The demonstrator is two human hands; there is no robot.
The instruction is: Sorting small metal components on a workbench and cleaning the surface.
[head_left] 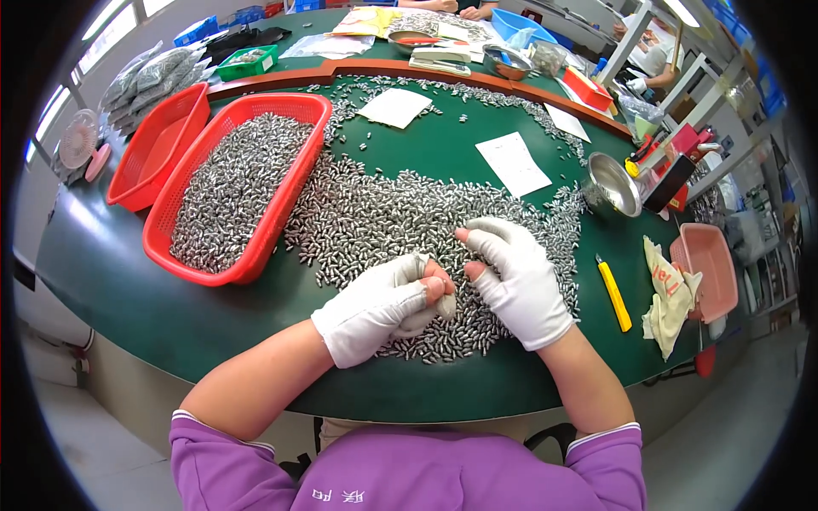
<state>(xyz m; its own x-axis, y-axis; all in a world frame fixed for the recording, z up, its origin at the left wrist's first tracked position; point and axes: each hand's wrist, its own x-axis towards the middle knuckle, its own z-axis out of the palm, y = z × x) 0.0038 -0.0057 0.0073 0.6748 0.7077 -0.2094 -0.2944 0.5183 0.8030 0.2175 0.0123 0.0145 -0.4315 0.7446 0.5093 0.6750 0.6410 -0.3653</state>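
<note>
A wide spread of small silver metal parts [383, 213] covers the green table [128, 281] in front of me. My left hand [379, 307], in a white glove with open fingertips, is closed in a fist over a handful of these parts near the spread's near edge. My right hand [515, 281], gloved the same way, rests palm down on the parts just to the right, its fingers curled and pinching at pieces. The two hands almost touch.
A red mesh basket [285, 200] full of the same parts lies to the left, an empty red basket [158, 145] beyond it. White paper slips [514, 163], a steel bowl [615, 183], a yellow utility knife [614, 294], a crumpled cloth [669, 294] and a pink tray [709, 264] lie to the right.
</note>
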